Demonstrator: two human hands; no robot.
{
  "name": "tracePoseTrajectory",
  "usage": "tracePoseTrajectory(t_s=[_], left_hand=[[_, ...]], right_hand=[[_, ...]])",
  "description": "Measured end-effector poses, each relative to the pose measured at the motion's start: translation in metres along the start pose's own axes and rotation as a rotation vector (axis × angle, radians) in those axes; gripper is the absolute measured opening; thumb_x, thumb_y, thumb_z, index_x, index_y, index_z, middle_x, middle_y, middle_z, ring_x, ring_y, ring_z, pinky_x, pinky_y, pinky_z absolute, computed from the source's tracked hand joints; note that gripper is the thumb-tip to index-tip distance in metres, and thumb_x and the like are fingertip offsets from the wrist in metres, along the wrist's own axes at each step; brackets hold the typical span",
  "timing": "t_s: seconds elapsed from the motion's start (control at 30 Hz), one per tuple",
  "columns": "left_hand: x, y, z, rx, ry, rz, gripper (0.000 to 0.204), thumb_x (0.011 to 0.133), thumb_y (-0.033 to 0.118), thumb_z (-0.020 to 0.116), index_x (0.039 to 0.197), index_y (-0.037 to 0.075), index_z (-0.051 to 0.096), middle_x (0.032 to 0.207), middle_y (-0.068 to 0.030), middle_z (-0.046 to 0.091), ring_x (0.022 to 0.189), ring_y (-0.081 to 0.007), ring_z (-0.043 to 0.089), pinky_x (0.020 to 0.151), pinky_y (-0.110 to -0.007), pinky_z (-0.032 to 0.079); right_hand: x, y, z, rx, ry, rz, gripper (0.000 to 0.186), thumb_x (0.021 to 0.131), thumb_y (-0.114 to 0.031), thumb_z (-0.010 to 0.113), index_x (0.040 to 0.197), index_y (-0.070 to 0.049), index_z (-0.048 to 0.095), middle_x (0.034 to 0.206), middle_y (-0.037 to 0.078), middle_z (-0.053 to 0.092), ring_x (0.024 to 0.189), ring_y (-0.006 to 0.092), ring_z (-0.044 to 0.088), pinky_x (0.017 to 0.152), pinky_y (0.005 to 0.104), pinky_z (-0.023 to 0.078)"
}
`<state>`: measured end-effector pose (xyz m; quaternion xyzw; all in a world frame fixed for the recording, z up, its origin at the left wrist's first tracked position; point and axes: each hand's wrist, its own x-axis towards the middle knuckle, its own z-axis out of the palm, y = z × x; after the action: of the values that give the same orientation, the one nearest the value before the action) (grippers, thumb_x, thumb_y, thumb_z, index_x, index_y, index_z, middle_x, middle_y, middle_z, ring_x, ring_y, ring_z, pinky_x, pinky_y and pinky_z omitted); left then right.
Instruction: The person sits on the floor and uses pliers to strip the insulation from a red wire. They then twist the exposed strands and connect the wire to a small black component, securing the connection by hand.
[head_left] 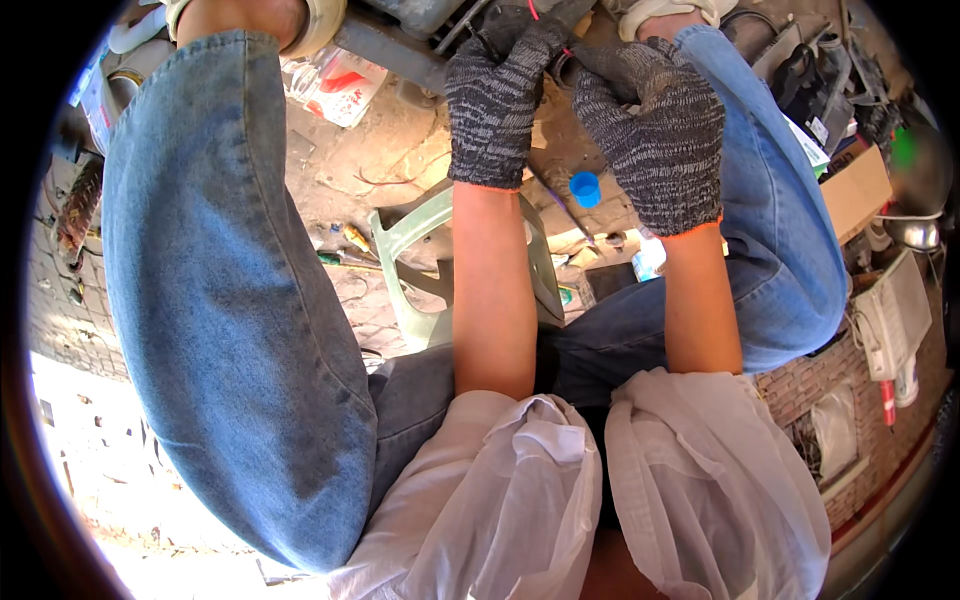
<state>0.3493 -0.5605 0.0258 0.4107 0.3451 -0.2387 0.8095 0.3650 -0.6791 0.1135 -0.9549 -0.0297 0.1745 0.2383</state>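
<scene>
Both of my hands wear speckled dark-grey knit gloves with orange cuffs and are raised at the top centre. My left hand [500, 110] has its fingers closed at a thin red wire [533, 12] and some dark parts; exactly what it grips is hard to tell. My right hand [650, 140] is curled beside it, next to a dark cylindrical part [565, 70], with its fingertips hidden against the dark parts. A grey metal frame [390, 50] lies just left of my left hand.
A pale green plastic stool [395, 250] stands between my jeans-clad legs. Below my hands are a blue cap [585, 188], a long thin tool [565, 210] and a yellow-handled tool [357, 238]. A plastic package [335, 85] lies upper left; a cardboard box [850, 200] and assorted clutter are at right.
</scene>
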Motion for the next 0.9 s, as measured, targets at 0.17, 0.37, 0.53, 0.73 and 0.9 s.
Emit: tracePoseTrajectory(t_s=[0.17,0.37,0.53,0.73,0.9], left_hand=[[0.002,0.0,-0.005,0.048,-0.013,-0.033,0.022,0.087,0.019,0.068,0.1,0.001,0.069,0.089,-0.0004,0.068,0.074,-0.0069,0.056,0.063,-0.02,0.042],[0.0,0.003,-0.004,0.033,-0.03,-0.042,0.022,0.087,0.019,0.068,0.1,0.002,0.069,0.087,0.0008,0.067,0.071,-0.0063,0.054,0.062,-0.02,0.041],[0.002,0.0,-0.006,0.023,-0.053,-0.011,0.022,0.087,0.02,0.067,0.099,0.001,0.069,0.086,0.001,0.067,0.07,-0.0067,0.054,0.06,-0.02,0.04],[0.002,0.004,0.002,0.003,0.031,-0.034,0.02,0.088,0.021,0.067,0.095,0.003,0.069,0.079,0.0027,0.065,0.062,-0.0045,0.049,0.053,-0.019,0.034],[0.003,0.001,-0.005,0.014,0.0,-0.055,0.018,0.088,0.021,0.066,0.091,0.003,0.069,0.077,0.001,0.064,0.062,-0.0064,0.051,0.055,-0.02,0.037]], right_hand=[[0.003,0.0,-0.001,-0.093,0.012,-0.087,0.018,0.08,-0.016,0.067,0.093,-0.005,0.07,0.087,0.011,0.069,0.079,0.0287,0.066,0.073,0.0365,0.051],[-0.002,0.006,0.006,-0.028,0.011,-0.029,0.019,0.08,-0.017,0.067,0.093,-0.004,0.07,0.086,0.011,0.069,0.078,0.0285,0.066,0.072,0.0371,0.051],[0.002,0.001,0.003,-0.004,-0.004,0.004,0.018,0.081,-0.018,0.067,0.091,-0.004,0.069,0.087,0.011,0.069,0.081,0.0285,0.066,0.073,0.0377,0.051],[-0.002,0.007,0.006,-0.192,0.05,-0.155,0.018,0.08,-0.018,0.069,0.093,-0.006,0.069,0.09,0.011,0.068,0.083,0.0297,0.064,0.074,0.0395,0.051],[-0.002,0.005,0.005,-0.147,0.031,-0.133,0.017,0.079,-0.015,0.07,0.094,-0.006,0.069,0.088,0.011,0.068,0.081,0.0279,0.065,0.072,0.0385,0.051]])
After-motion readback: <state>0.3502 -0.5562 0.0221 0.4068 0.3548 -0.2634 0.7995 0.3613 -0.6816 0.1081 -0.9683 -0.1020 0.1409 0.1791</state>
